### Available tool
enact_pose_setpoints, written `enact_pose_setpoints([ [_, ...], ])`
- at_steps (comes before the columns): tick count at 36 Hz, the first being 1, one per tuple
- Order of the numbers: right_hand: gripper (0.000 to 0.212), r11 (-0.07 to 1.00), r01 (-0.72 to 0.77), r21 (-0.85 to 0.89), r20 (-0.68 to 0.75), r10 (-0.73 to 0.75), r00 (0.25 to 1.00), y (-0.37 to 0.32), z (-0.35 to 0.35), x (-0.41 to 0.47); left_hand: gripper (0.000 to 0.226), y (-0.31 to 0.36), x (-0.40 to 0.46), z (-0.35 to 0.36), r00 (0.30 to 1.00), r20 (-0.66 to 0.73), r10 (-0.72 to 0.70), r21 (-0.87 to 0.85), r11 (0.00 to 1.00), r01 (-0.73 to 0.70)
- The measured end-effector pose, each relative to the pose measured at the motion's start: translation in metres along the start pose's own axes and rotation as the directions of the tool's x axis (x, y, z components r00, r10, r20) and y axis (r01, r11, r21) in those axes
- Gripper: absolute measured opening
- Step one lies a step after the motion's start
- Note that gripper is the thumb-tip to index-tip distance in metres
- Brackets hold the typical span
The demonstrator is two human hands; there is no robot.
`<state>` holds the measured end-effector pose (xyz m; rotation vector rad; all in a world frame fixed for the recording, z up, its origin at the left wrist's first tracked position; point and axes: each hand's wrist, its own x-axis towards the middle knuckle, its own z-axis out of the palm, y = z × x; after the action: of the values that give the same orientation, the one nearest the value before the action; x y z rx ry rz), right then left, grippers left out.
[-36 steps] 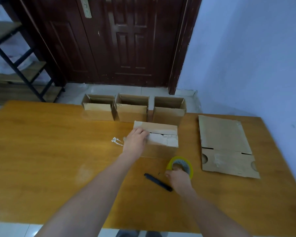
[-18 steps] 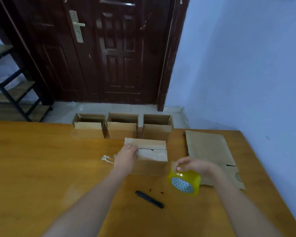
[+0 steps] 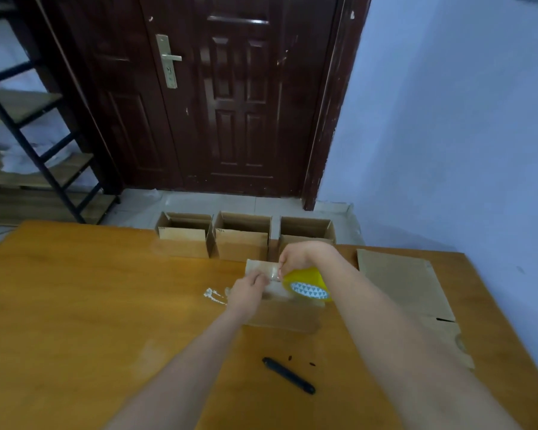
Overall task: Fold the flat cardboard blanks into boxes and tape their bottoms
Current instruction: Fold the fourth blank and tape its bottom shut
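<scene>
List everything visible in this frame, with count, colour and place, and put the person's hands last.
table: 1, orange-brown wood, fills the lower frame
open boxes: 3, brown cardboard, in a row at the table's far edge
box being taped: 1, brown, in front of that row, under both hands
flat blank: 1, brown cardboard, lying on the table's right side
tape roll: 1, yellow, held over the box being taped
pen-like tool: 1, black, on the table near the camera
tape scrap: 1, whitish, left of the box being taped
door: 1, dark brown, behind the table
shelf rack: 1, black frame, far left
left hand: pinching the tape end on the box
right hand: grip on the tape roll
</scene>
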<state>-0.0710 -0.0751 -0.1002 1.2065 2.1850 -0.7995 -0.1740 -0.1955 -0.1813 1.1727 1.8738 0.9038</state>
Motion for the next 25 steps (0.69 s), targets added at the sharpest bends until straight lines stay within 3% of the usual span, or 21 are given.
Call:
enact_pose_setpoints([
  [4,0.035,0.995,-0.040,-0.086,0.018,0.041,0.999,-0.012,-0.005,0.011,0.043,0.009,0.000,-0.008,0.995,0.012,-0.102,-0.215,0.971,0.103],
  [9,0.034,0.989,-0.029,-0.143,0.032,0.034,0.999,-0.015,-0.006,0.018,0.018,0.008,0.007,-0.008,0.992,0.070,-0.102,-0.226,0.967,0.116],
  [11,0.035,0.990,-0.033,-0.138,0.027,0.037,0.999,-0.015,-0.003,0.021,0.019,0.005,0.010,-0.008,0.994,0.049,-0.097,-0.216,0.971,0.105],
  [17,0.044,0.998,0.063,0.014,0.008,-0.063,0.998,-0.010,-0.006,0.000,0.025,0.006,0.017,-0.009,0.996,-0.052,-0.079,-0.122,0.990,0.072],
  [22,0.087,0.934,0.135,0.332,0.009,-0.146,0.989,0.015,0.006,-0.007,0.018,0.007,0.021,-0.011,0.994,-0.053,-0.091,-0.078,0.993,0.087],
  [25,0.091,0.884,0.203,0.420,-0.035,-0.208,0.978,0.029,0.003,-0.014,0.020,0.001,0.022,-0.015,0.996,-0.037,-0.086,-0.097,0.992,0.082],
])
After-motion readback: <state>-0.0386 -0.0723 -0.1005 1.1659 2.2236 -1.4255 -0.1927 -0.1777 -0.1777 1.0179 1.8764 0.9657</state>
